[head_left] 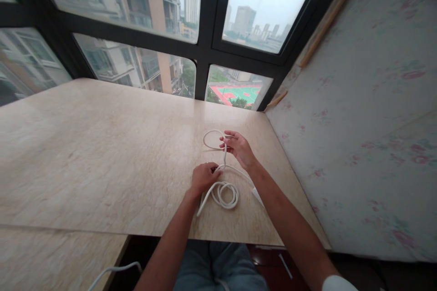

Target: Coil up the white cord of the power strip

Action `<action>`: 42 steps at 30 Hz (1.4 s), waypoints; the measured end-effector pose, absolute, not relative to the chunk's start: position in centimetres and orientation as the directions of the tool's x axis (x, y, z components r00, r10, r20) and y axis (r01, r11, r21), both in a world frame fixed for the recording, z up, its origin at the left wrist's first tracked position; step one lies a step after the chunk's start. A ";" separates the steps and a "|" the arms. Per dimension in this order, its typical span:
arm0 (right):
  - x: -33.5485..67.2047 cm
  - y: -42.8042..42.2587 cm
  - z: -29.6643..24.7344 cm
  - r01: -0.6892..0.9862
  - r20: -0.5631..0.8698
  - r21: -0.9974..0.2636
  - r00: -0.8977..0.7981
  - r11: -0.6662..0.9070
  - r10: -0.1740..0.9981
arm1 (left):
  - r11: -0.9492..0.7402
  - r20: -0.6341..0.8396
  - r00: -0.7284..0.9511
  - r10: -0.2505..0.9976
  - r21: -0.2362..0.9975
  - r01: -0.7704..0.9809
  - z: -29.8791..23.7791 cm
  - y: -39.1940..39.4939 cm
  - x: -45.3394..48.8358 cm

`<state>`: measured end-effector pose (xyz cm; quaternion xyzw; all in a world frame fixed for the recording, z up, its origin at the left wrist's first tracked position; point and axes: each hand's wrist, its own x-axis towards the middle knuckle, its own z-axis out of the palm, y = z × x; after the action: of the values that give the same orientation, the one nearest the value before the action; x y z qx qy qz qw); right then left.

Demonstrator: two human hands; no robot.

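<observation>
Left hand (205,176) is resting low over the counter, thumb and fingers closing together on the white cord (225,158). From that grip the cord is lying to the right: a short stretch is running forward, long axis pointing toward the window, up to the right hand's fingers. A loop is sitting beyond the left hand (right hand nearer); a loose coil (235,198) is lying on the body side, left hand nearer. Right hand (239,148) is standing farther forward, fingers partly spreading, cord crossing at the tips; cannot tell whether they are clamping. A white block (257,195) is showing partly behind the right forearm.

Surface: pale marbled counter (102,154), another white cable (112,269) hanging over its lower-left edge. Room: dark-framed window (204,54) is facing a building on the left and a sports court, flowered wall (362,136) closing the right.
</observation>
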<state>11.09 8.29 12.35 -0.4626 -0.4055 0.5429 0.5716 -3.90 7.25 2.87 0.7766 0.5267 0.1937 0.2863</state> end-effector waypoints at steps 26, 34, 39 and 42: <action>13.1 -3.4 8.4 -0.339 -0.002 -0.922 0.485 0.185 0.875 | -0.268 0.019 0.341 0.940 0.659 0.703 2.8 7.2 -3.8; 13.2 -5.1 7.0 -0.342 -0.049 -0.927 0.514 0.152 0.857 | -0.257 0.003 0.347 0.938 0.679 0.688 3.1 7.1 -3.9; 13.0 -5.6 6.6 -0.348 -0.066 -0.927 0.516 0.139 0.854 | -0.241 -0.022 0.344 0.939 0.670 0.702 3.3 7.0 -3.9; 12.9 -5.8 6.5 -0.347 -0.073 -0.929 0.514 0.130 0.855 | -0.242 -0.023 0.347 0.937 0.675 0.697 3.4 7.0 -3.9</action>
<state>12.94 -5.78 6.47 -0.5051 -0.2511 0.4242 0.7084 -3.91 7.00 3.40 0.7627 0.5358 0.1979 0.3035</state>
